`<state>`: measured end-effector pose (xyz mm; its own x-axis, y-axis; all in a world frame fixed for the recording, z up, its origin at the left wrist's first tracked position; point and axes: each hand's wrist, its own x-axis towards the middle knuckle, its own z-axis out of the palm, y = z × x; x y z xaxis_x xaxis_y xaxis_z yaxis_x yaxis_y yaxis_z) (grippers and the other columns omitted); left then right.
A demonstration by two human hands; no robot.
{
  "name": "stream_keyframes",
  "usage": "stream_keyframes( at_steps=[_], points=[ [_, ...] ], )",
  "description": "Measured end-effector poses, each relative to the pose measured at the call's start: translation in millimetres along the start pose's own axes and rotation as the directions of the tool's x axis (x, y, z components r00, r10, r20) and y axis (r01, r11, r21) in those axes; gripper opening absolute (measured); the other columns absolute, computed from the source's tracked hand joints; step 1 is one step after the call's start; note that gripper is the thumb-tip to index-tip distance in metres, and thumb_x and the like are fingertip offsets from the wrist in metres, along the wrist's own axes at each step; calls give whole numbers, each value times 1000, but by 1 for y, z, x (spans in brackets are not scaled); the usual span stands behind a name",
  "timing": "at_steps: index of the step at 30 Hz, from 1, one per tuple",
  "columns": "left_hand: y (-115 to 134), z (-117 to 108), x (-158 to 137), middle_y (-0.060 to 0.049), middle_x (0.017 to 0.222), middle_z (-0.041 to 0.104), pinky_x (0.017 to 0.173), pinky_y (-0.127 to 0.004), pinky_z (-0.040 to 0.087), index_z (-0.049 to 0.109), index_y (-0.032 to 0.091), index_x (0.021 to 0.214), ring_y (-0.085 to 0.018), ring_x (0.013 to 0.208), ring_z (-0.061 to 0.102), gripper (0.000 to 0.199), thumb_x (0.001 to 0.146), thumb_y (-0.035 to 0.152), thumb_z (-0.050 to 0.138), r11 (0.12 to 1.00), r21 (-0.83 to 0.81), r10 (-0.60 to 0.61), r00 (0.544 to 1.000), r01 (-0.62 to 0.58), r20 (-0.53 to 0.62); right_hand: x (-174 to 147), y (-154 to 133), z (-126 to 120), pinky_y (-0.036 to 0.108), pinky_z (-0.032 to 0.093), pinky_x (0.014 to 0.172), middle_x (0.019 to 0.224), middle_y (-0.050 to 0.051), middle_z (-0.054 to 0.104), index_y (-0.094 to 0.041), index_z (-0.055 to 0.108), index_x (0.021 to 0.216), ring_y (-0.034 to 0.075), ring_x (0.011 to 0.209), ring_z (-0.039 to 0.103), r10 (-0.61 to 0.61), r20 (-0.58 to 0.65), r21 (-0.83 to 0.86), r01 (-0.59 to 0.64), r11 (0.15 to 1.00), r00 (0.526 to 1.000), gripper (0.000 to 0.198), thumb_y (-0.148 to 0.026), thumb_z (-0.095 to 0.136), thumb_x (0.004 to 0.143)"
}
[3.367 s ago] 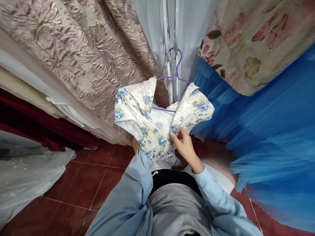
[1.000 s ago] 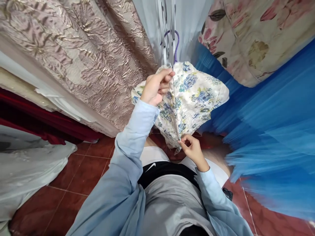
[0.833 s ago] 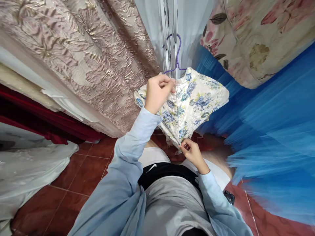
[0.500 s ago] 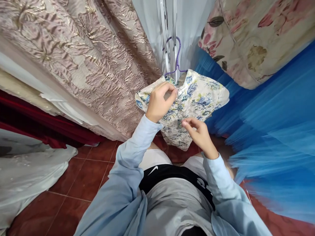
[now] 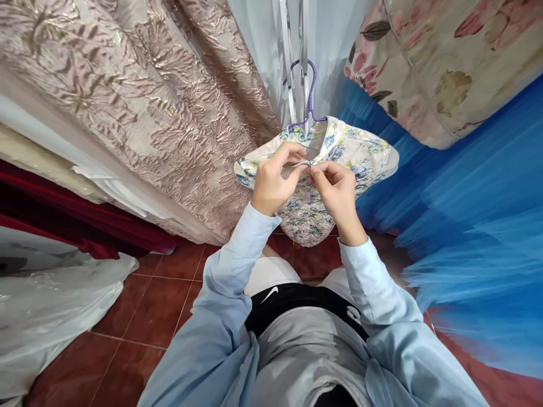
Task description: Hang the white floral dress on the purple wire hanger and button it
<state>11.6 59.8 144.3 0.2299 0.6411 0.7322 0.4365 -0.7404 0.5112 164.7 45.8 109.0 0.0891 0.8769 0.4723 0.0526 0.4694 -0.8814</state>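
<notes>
A white garment with blue and yellow flowers (image 5: pixel 307 217), a dress or top, hangs from a purple hanger (image 5: pixel 311 93) in front of me. It has short sleeves and a neckline that opens toward me. My left hand (image 5: pixel 275 178) pinches the left edge of the neckline, thumb and forefinger close together. At the same spot, my right hand (image 5: pixel 337 192) pinches the other edge with its fingertips almost touching the left ones. A small dark detail shows between the fingertips, too small to make out. Both hands hide part of the chest area.
White metal bars (image 5: pixel 303 34) carry the hanger. Pink embossed fabric (image 5: pixel 178 113) hangs at the left, with dark red cloth (image 5: pixel 55 209) further out. Blue tulle (image 5: pixel 466 215) and a floral cloth (image 5: pixel 424 73) hang close on the right. Red tiles (image 5: pixel 156 305) cover the floor.
My right hand has moved up from the lower front of the garment to the neckline, meeting my left hand there. The garment's lower end has risen slightly.
</notes>
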Motion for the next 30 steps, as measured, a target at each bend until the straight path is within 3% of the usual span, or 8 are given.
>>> stream_keyframes(
  at_steps=[9,13,15,18,22,25,27,30],
  points=[
    [9,20,4,-2,92,64,89,-37,58,51,23,95,-18,93,70,25,97,44,64,995,-95,1,961,-28,-278,4,6,5,24,35,54,62,-3,49,-21,52,70,10,57,43,14,-42,-53,-16,998,999,32,-39,61,94],
    [1,-5,28,0,90,58,84,-30,55,45,24,96,-13,88,65,31,95,41,71,970,-118,112,820,-213,-562,-13,26,4,25,32,53,56,-4,46,-21,47,61,10,52,41,132,1,-169,-130,977,991,27,-26,60,84],
    [-28,-33,39,1,89,55,82,-27,54,46,23,97,-10,86,62,35,92,40,75,948,-128,154,770,-292,-619,-31,37,2,26,32,54,55,-4,47,-21,46,59,10,52,41,194,22,-218,-185,958,981,25,-23,58,80],
    [-99,-83,37,4,85,53,83,-27,53,46,21,96,-8,83,60,46,84,47,82,904,-210,175,772,-371,-611,-57,47,-2,27,35,58,55,-4,50,-21,48,58,11,53,43,256,44,-243,-238,940,966,23,-23,58,79],
    [-178,-117,1,8,77,53,83,-26,50,43,21,89,-6,80,58,57,72,46,91,853,-521,-314,792,-7,-524,-73,48,5,27,35,58,56,-3,52,-21,50,59,12,54,46,283,118,-238,-250,939,952,20,-24,56,78],
    [-191,-96,-29,4,77,60,93,-26,49,44,19,79,-8,88,62,32,84,23,75,568,-765,-776,508,304,-375,-76,48,15,26,36,59,57,-2,55,-21,53,61,13,55,49,304,164,-261,-256,931,938,17,-24,57,77],
    [-185,-68,-43,2,71,60,90,-24,50,45,19,73,-10,88,63,25,84,16,68,418,-823,-894,332,384,-300,-77,53,17,26,37,58,56,-3,55,-21,52,60,13,55,49,320,174,-283,-264,922,931,18,-24,57,77],
    [-168,-20,-60,2,64,58,85,-25,50,47,19,69,-11,82,62,27,88,27,64,318,-832,-933,307,455,-189,-79,65,9,26,39,59,58,-2,58,-21,55,61,13,56,52,335,162,-328,-270,905,928,20,-24,57,80]
  ],
)
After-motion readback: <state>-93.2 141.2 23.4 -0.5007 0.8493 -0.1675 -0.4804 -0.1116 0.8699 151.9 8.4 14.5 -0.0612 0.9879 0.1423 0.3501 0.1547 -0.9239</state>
